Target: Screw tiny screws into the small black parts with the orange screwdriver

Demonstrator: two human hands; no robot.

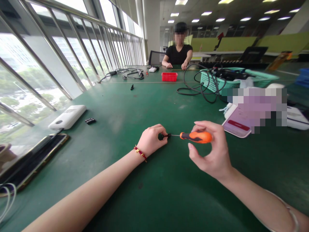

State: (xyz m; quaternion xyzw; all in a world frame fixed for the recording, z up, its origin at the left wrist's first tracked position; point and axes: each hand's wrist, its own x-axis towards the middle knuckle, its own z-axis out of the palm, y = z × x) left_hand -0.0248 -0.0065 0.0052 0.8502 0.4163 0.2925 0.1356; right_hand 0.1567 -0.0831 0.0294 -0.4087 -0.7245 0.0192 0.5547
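Thumb and fingers of my left hand (151, 139) pinch a small black part (169, 135) just above the green table (154, 196). What kind of part it is, I cannot make out; the fingers cover some of it. My right hand (218, 151) has a screwdriver (197, 137) with an orange and black handle, the fingers curled loosely round it and the thumb a little off the handle. The screwdriver lies nearly level, its thin metal shaft pointing left with the tip at the black part.
Left are a white power bank (69, 116), a small black piece (90, 121) and a dark phone (36, 158). Right are a lit phone (238, 124) and a teal basket (231, 84) with black cables. Beyond a red tray (169, 77), a person (179, 54) sits opposite.
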